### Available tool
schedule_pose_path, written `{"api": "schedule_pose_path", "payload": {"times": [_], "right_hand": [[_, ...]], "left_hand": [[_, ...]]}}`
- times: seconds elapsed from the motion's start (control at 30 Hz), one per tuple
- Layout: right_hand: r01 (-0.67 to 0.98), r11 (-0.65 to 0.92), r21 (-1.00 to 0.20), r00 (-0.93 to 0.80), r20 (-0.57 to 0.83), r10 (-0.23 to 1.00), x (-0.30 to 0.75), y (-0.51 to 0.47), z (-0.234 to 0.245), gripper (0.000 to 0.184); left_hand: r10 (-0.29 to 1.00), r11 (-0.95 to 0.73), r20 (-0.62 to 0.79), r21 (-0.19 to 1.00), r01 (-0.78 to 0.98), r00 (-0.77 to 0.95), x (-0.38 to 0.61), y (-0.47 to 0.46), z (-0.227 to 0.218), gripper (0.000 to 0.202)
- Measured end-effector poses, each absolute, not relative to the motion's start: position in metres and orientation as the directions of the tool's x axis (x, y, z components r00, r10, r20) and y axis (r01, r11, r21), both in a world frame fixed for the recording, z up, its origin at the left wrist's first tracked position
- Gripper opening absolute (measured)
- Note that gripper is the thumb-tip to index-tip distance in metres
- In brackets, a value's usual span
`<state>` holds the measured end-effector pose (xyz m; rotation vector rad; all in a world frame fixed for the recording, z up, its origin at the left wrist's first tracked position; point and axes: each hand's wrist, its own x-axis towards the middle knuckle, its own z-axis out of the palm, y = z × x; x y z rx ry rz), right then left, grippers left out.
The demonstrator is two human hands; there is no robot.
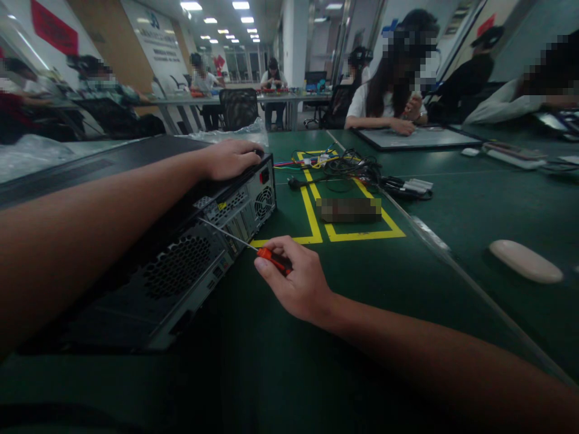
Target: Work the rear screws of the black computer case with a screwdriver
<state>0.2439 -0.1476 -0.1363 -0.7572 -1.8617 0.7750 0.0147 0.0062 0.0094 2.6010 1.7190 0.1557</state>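
A black desktop computer case [149,241] lies on its side on the green table [362,313], its vented rear panel facing me. My left hand [230,158] rests on the case's top far corner, fingers curled over the edge. An orange-handled screwdriver [271,258] is pinched in my right hand [296,278], which hovers just right of the rear panel. The thin metal shaft runs up and left, and its tip meets the panel near the expansion slots.
A tangle of cables and a plug [344,169] lies inside yellow tape lines [312,217]. A white oblong object [525,260] sits to the right. Several people work at this table's far side and at tables behind. A clear plastic bag [235,132] lies beyond the case.
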Motion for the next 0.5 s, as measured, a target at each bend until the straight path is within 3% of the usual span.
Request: {"api": "schedule_pose_path", "payload": {"times": [0.33,0.5], "right_hand": [[0.109,0.615,-0.781,-0.372,0.542,0.753,0.245,-0.148,-0.137,0.022],[0.114,0.61,-0.784,-0.37,0.537,0.759,0.243,-0.148,-0.138,0.015]], "left_hand": [[0.924,-0.381,0.073,0.125,0.916,0.375,0.005,0.021,0.006,0.081],[0.92,-0.387,0.108,0.126,0.913,0.375,0.005,0.021,0.004,0.082]]}}
